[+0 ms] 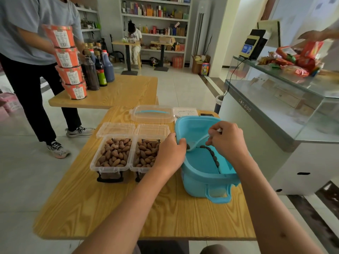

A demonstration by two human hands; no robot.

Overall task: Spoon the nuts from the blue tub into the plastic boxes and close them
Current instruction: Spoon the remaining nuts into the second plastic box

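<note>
Blue tub (205,167) stood tilted near the right edge of the wooden desk (102,213), its few remaining nuts (212,155) lined along the inner crease. Just left of the tub sat two plastic boxes (111,154) (145,154), both heaped with nuts, lids hinged back and open. Beyond the tub lay a clear lid (152,114), and bare desk stretched in front of it toward the near edge. The left hand (170,153) gripped the tub's left rim, thumb curled inside. The right hand (227,138) reached into the tub from above, fingers pinched around the handle of a spoon (196,143).
</note>
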